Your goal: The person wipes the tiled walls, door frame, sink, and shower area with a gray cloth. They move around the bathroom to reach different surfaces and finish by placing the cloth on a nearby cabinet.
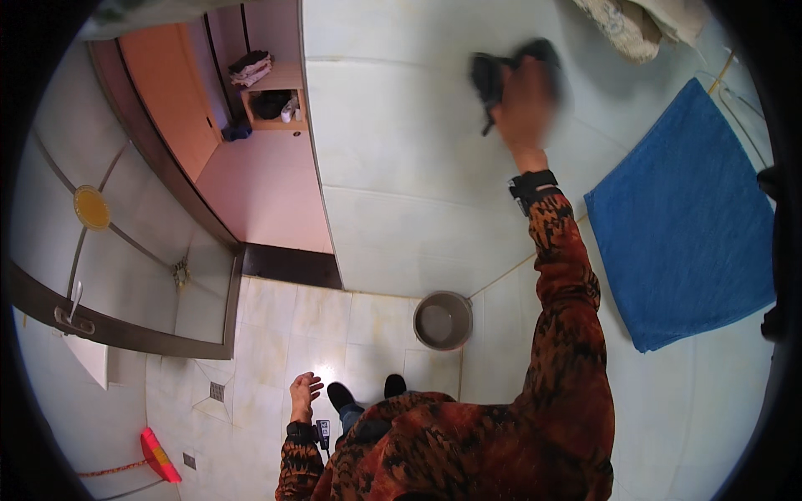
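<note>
My right hand [525, 111] is raised high against the pale tiled wall [401, 138], blurred. It presses on a dark cloth [487, 78] that bunches out on both sides of the fingers. How the fingers hold the cloth is partly hidden by the back of the hand. Low at my side, over the floor, hangs my left hand [305, 394], fingers apart and nothing in it. A blue towel [689, 232] hangs to the right of my right arm.
A grey bucket [443, 320] stands on the tiled floor [313, 313] in the wall corner. To the left, a glass-panelled door [125, 250] stands ajar beside a doorway. A red broom [156, 456] is at lower left, near a floor drain [217, 392]. Pale cloth [633, 25] hangs upper right.
</note>
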A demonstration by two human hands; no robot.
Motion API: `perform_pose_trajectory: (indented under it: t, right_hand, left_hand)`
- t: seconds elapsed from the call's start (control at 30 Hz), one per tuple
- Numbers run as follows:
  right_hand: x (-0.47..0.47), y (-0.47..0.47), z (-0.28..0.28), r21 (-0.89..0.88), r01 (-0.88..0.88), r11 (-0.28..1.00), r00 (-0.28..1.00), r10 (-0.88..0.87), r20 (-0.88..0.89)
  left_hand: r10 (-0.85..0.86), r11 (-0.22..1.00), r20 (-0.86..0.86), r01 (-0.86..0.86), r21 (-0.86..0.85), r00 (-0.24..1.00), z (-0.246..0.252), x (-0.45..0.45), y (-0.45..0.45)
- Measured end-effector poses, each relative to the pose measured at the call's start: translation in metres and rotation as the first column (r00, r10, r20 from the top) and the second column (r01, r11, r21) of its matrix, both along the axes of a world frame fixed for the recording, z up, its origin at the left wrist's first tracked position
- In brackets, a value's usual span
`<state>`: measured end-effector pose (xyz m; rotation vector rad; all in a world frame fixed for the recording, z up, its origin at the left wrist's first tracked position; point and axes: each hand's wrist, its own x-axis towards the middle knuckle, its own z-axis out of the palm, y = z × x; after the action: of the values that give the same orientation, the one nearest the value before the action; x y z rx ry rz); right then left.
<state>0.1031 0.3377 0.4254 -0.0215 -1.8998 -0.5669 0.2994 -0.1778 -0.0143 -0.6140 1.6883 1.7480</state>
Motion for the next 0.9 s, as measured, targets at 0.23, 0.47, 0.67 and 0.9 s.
perform_pose_trajectory:
  t: [0.23,0.47,0.67,0.9]
  right_hand:
    - [0.084,0.082,-0.151,-0.525,-0.032,0.851,0.968,-0.105,-0.228]
    - [0.076,0.058,-0.317,-0.984,0.015,-0.179,1.000,-0.004,0.016]
    - [-0.019,-0.068,-0.319,-0.709,0.438,0.553,0.572,0.437,0.694]
    - [-0.122,-0.223,-0.248,-0.305,0.000,-0.952,0.735,0.207,-0.645]
  left_hand:
    - [0.055,0.994,0.143,-0.041,-0.101,0.988,-0.032,0.062,-0.045]
    - [0.199,0.979,0.199,-0.187,-0.079,0.960,-0.047,0.099,-0.069]
    - [0.358,0.934,0.162,-0.348,-0.087,0.920,-0.036,0.100,-0.086]
    - [0.519,0.853,0.136,-0.521,-0.019,0.844,-0.026,0.094,-0.101]
